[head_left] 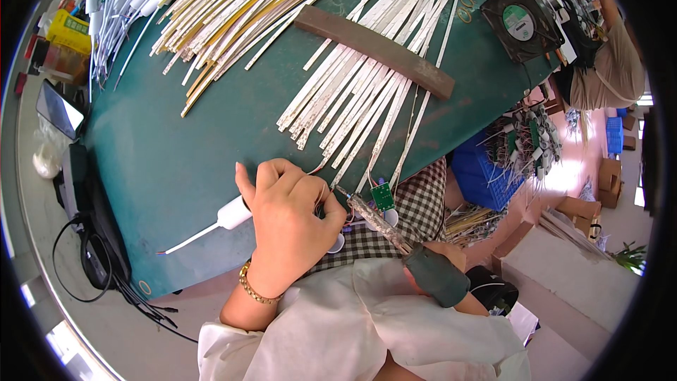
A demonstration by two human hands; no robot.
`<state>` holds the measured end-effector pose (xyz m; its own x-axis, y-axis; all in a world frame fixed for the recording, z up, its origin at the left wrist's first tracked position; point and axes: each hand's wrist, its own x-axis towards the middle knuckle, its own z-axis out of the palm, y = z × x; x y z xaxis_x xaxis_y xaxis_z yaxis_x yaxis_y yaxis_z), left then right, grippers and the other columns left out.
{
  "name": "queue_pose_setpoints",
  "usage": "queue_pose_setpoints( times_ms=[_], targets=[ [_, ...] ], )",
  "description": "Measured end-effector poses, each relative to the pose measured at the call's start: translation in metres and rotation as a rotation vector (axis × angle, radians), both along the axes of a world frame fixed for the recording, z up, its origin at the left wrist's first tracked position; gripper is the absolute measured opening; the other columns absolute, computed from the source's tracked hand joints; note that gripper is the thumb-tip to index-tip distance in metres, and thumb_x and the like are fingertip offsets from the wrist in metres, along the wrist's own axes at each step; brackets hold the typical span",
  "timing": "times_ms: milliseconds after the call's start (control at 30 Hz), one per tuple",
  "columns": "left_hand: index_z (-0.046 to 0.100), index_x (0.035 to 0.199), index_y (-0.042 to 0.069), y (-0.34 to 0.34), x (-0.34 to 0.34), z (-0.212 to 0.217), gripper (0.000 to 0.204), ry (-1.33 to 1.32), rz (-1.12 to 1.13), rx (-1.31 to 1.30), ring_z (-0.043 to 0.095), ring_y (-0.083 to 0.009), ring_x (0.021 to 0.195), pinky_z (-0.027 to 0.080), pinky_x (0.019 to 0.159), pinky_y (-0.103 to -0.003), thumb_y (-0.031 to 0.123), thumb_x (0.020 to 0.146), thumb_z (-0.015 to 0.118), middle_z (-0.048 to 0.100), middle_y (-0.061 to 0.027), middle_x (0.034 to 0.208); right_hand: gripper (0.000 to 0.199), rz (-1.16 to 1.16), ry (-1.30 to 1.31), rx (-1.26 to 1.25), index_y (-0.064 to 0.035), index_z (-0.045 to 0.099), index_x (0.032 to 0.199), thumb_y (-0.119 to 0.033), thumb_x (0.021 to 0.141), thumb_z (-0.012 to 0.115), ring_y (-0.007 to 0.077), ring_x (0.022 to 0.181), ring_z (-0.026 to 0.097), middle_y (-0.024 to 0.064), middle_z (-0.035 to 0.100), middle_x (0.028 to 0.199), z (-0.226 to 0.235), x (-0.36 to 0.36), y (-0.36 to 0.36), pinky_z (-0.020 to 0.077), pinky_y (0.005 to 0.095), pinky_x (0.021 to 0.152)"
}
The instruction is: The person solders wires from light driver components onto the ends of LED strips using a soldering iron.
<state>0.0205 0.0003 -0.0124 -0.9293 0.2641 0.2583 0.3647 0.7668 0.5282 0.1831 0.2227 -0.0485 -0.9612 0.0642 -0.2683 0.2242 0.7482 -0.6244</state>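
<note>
Green table [176,169]: is carrying strips, bar, fan etc.; near edge is running past the lap.
L hand [290,204]: is resting over near edge, back up, thumb + index curling tog. at strip ends; what they're pinching is hiding behind fingers, can't tell exactly.
R hand [451,254]: is wrapping round the iron's handle, partly hiding behind it.
Soldering iron [377,219]: is pointing up-L from R hand, dk green handle low, worn shaft up; tip is sitting nr L thumb + index, can't tell if touching.
White cylinder [234,212]: is lying L of L hand, one end hiding behind it, white lead [190,238] trailing L on table.
White strips [335,92]: are fanning out down the mid., lower ends reaching twd hands.
Brown bar [374,51]: is lying across strips.
Green circuit bd [383,197]: is sitting just R of iron shaft, over checked cloth [427,194]; thin wires are running nr it.
Tan/white bundle [233,10]: is spreading across top L.
Fan, blk [518,22]: is standing at top R corner.
Blue crate [483,169]: is sitting beyond R edge, boards w/ wires [529,137] piling nr it.
Bracelet, gold-col. [255,286]: is circling L wrist.
</note>
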Motion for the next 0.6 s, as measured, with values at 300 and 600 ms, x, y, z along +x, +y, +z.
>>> queue_pose_setpoints(
  times_ms=[300, 600],
  targets=[
    [0.054, 0.059, 0.01, 0.0, -0.001, 0.0, 0.016, 0.007, 0.001, 0.012, 0.053, -0.0223, 0.082, 0.023, 0.105, -0.065, 0.001, 0.06, 0.067, 0.049, 0.0007, 0.062, 0.022, 0.133, 0.003, 0.156, -0.0164, 0.068, 0.074, -0.036, 0.065, 0.073, 0.0313, 0.06, 0.062, 0.0075, 0.062, 0.065, -0.011, 0.01, 0.005, 0.0501, 0.0438, 0.054],
    [0.055, 0.059, 0.01, 0.0, -0.001, -0.001, 0.015, 0.013, 0.007, 0.017, 0.053, -0.0223, 0.083, 0.022, 0.105, -0.064, 0.001, 0.06, 0.067, 0.049, 0.0008, 0.062, 0.01, 0.113, 0.105, 0.223, -0.0182, 0.069, 0.076, -0.026, 0.07, 0.073, 0.0283, 0.056, 0.061, 0.0056, 0.062, 0.065, 0.003, 0.002, -0.002, 0.0496, 0.0409, 0.05]
  ],
)
